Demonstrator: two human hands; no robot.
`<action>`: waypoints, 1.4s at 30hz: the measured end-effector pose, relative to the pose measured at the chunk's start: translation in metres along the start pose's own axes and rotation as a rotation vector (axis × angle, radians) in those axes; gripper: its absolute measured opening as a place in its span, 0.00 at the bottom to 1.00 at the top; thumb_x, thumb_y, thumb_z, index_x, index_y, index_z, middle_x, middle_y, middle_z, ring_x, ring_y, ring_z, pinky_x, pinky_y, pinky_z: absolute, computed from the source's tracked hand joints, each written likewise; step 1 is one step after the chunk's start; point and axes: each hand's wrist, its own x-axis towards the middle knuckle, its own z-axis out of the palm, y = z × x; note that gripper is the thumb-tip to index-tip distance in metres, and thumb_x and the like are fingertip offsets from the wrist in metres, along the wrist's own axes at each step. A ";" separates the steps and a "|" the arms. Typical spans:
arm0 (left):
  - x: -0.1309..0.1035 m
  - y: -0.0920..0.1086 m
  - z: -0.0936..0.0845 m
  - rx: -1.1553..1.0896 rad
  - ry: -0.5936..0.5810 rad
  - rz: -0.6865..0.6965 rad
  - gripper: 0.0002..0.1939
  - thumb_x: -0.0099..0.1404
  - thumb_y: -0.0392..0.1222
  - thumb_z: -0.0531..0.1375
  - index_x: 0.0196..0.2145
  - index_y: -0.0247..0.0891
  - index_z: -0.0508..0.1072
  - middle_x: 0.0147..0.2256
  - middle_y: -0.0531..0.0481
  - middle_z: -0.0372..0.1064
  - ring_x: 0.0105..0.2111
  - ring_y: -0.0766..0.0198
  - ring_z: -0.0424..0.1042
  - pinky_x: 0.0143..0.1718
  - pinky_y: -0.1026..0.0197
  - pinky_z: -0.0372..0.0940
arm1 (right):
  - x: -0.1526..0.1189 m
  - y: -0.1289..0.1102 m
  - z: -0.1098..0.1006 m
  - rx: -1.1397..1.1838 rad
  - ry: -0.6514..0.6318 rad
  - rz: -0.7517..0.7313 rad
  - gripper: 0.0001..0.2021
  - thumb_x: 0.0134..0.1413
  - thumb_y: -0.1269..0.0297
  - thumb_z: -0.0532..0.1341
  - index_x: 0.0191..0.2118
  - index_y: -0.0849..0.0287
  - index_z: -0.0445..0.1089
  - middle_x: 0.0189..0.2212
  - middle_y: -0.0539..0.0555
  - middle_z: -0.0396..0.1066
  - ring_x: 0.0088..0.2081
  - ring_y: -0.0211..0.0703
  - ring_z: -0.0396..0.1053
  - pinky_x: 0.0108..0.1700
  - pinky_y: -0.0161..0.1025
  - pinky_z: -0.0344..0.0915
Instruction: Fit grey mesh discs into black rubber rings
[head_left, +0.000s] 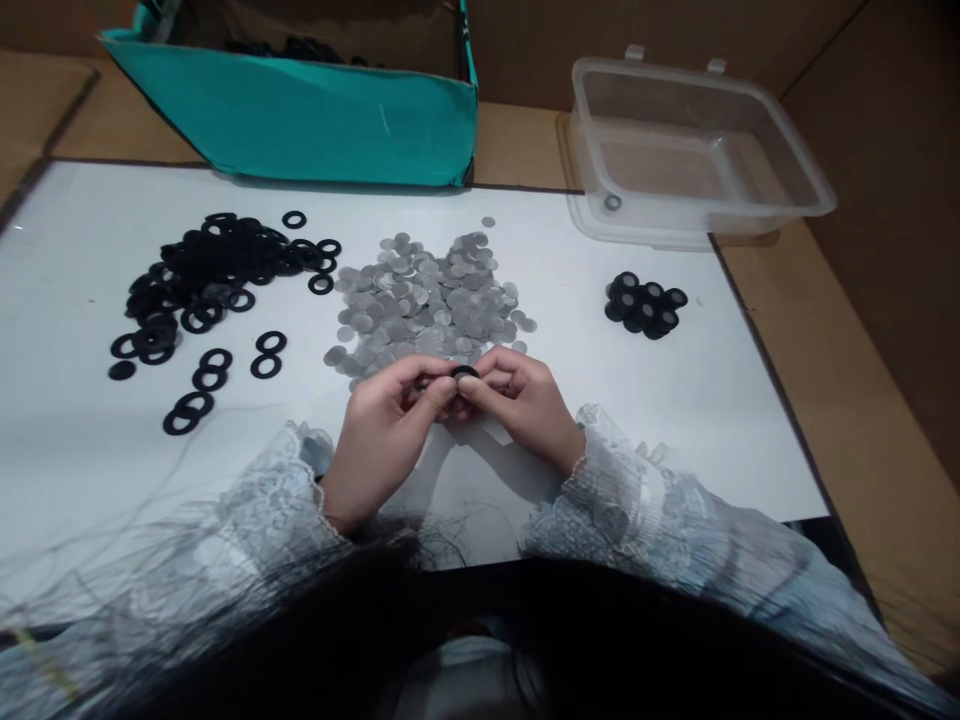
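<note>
Between the fingertips of my left hand [396, 418] and my right hand [525, 405] is a black ring [466, 371], pinched from both sides. Both thumbs press on its near face and partly cover it. Just beyond the hands spreads a pile of small grey discs [435, 295]. A heap of black rings [232, 255] lies to the left, with several loose ones nearer me. Over on the right sits a compact group of black rings with grey centres [646, 305], stacked together.
A teal box [337, 125] with dark pieces inside stands at the back left. At the back right is a clear plastic container [705, 195], with one small ring showing near its front left corner. Brown cardboard walls [885, 180] surround the white board [712, 430].
</note>
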 end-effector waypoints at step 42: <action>0.002 0.002 -0.005 0.301 -0.032 0.040 0.10 0.62 0.46 0.57 0.34 0.39 0.73 0.30 0.50 0.73 0.27 0.63 0.70 0.30 0.61 0.64 | 0.002 -0.008 -0.009 -0.170 0.004 0.000 0.16 0.48 0.51 0.66 0.32 0.57 0.64 0.28 0.49 0.68 0.31 0.37 0.69 0.37 0.38 0.69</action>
